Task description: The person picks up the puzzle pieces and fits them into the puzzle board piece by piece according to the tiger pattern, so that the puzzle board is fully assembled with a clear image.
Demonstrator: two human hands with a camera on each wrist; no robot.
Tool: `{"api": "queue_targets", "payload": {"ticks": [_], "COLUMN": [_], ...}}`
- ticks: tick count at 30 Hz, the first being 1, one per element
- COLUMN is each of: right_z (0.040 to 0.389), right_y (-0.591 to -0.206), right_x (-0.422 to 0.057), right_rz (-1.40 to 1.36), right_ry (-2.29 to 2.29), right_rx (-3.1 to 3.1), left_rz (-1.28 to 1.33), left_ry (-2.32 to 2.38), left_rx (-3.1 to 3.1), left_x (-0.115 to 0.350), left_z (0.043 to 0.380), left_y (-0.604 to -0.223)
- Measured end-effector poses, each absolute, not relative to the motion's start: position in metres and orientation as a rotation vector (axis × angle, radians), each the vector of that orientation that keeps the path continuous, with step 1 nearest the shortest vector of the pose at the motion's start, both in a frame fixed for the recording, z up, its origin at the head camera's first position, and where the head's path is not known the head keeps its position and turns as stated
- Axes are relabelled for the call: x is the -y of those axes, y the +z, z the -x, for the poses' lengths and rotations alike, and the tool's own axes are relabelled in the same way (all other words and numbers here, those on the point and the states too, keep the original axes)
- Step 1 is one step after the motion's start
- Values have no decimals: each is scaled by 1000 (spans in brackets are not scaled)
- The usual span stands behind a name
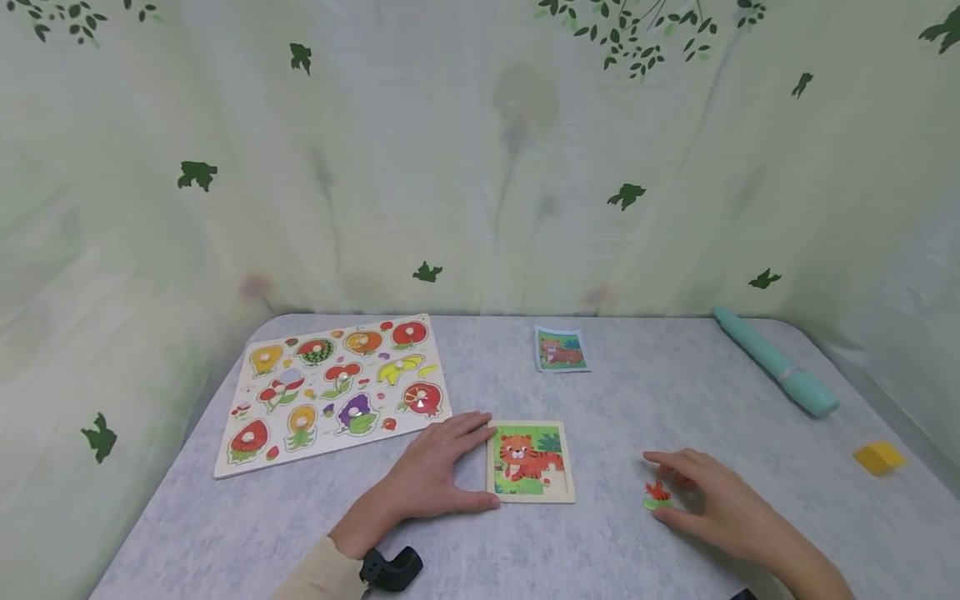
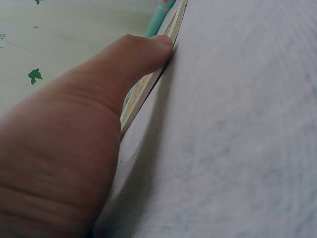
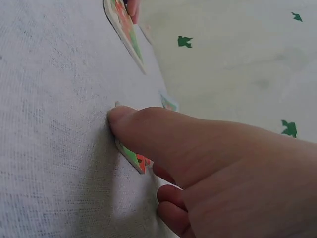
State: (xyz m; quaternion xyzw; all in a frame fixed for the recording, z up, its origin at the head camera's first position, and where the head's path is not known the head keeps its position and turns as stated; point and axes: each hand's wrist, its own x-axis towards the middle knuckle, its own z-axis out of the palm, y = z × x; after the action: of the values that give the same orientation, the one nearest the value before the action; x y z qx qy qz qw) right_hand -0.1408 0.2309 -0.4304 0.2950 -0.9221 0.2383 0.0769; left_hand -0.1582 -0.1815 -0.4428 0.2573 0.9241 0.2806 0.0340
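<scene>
A small square tiger puzzle (image 1: pixel 529 462) in a pale wooden frame lies on the table, with a white gap at its lower right. My left hand (image 1: pixel 438 471) rests against the frame's left side, fingers near the upper corner and thumb (image 2: pixel 153 52) at the lower corner. To the right, a loose green and orange puzzle piece (image 1: pixel 657 497) lies on the table. My right hand (image 1: pixel 716 504) is around this piece, thumb (image 3: pixel 133 124) at its near edge and index finger above it, apart. The right wrist view hides part of the piece behind the thumb.
A large fruit board (image 1: pixel 337 392) lies at the back left. Behind the puzzle is a small tiger picture card (image 1: pixel 562 350). A teal cylindrical object (image 1: pixel 776 362) lies at the back right, and a yellow block (image 1: pixel 879 458) sits near the right edge.
</scene>
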Motion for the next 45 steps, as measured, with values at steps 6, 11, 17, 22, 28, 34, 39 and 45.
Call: {"api": "queue_targets", "payload": {"ticks": [6, 11, 17, 22, 28, 34, 39, 45], "right_z": [142, 144, 145, 147, 147, 143, 142, 144], "right_y": [-430, -431, -432, -435, -438, -440, -439, -437], "right_x": [-238, -243, -243, -243, -244, -246, -245, -241], "right_rz": [-876, -945, -973, -1020, -1045, -971, -939, -953], "right_ry": [721, 782, 829, 877, 913, 900, 888, 874], "right_rx": [2809, 2783, 2741, 2672, 2652, 2745, 2797, 2786], "left_rz": [-787, -781, -773, -780, -764, -769, -781, -778], "left_ry": [864, 868, 867, 871, 867, 885, 870, 870], "left_rx": [-2840, -2830, -2823, -2827, -2817, -2798, -2805, -2817], "left_x": [182, 182, 183, 183, 183, 181, 181, 183], "left_z": [158, 159, 159, 160, 159, 158, 158, 160], "left_y": [-442, -441, -442, -442, -443, -448, -448, -446]}}
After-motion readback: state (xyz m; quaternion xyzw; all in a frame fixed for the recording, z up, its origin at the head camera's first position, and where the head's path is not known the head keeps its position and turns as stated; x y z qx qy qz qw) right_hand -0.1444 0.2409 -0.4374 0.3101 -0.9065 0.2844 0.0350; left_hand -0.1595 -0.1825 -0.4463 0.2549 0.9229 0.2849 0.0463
